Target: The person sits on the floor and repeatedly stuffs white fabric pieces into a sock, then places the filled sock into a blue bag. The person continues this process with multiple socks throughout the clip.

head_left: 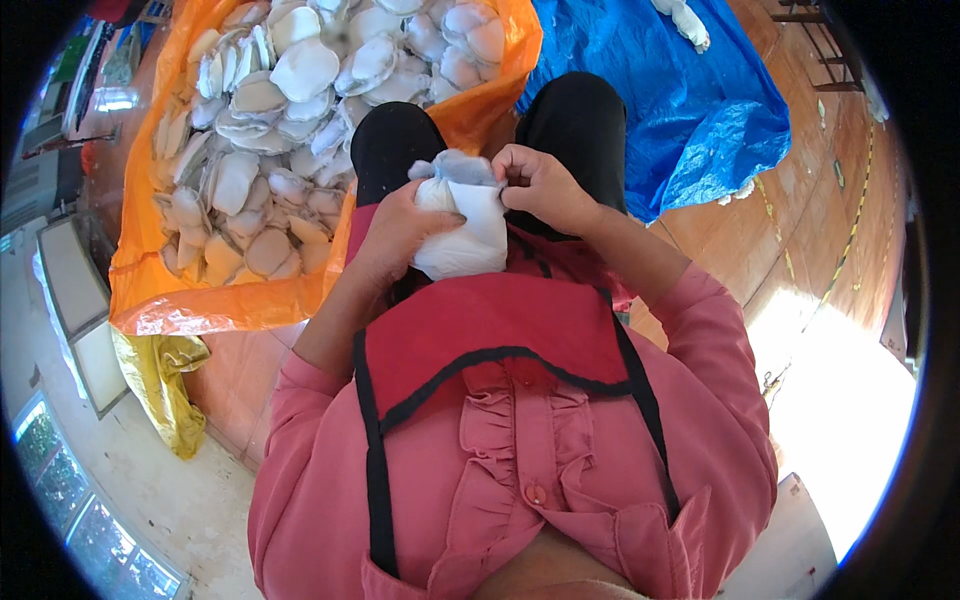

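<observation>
A white, soft, pouch-like fabric piece [462, 236] is held over my lap, between my knees. Fuzzy grey material [462, 168] shows at its upper end. My left hand [405, 232] wraps round its left side, the thumb lying across the front. At the upper right edge, my right hand [545, 188] pinches the rim where white and grey meet. The fingers behind the piece are hidden.
Beyond my left knee, a large heap of flat, rounded white and greyish fabric pieces [305, 70] lies on an orange sheet [215, 312]. A blue sheet [650, 110] spreads ahead to the right, with a white piece [688, 25] on it. Yellow plastic [170, 390] lies at left.
</observation>
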A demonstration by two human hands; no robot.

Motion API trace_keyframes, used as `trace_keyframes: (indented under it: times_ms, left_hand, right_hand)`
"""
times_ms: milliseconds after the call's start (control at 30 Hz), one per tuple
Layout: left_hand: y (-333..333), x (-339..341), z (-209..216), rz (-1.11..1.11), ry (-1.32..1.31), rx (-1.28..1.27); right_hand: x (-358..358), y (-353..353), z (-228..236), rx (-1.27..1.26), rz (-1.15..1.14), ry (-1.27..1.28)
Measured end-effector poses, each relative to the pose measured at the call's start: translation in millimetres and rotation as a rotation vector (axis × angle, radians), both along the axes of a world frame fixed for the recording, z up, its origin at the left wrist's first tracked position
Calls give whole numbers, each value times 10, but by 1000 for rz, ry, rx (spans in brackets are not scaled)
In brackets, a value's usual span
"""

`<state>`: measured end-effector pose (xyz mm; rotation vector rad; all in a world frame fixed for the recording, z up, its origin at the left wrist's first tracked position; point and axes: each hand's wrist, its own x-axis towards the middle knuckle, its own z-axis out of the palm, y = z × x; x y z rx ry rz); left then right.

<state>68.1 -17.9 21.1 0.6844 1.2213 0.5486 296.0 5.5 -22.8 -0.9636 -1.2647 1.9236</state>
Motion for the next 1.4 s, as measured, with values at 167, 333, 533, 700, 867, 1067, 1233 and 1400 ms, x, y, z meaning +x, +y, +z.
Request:
trace_keyframes:
  times_ms: [167, 333, 533, 700, 867, 1067, 1233, 1400]
  left_hand:
    - [43, -58, 110, -62, -61, -58]
    - [-44, -48, 153, -91, -46, -2]
    - [84, 48, 2, -360, 487, 462]
    - [33, 4, 44, -306, 331, 293]
    - [97, 17, 169, -326, 509, 486]
    - [68, 154, 127, -472, 762, 683]
    - [96, 350, 269, -651, 999, 794]
    - [140, 437, 405, -642, 983, 652]
  right_hand:
    - [151, 4, 176, -116, 245, 18]
    - [269, 60, 168, 99, 410, -219]
    - [170, 161, -3, 447, 465, -303]
    - [171, 239, -56, 342, 559, -223]
    - [83, 135, 296, 63, 211, -111]
    - [103, 59, 77, 405, 148, -401]
    - [49, 116, -82, 565, 339, -402]
    - [189, 291, -122, 678, 434, -362]
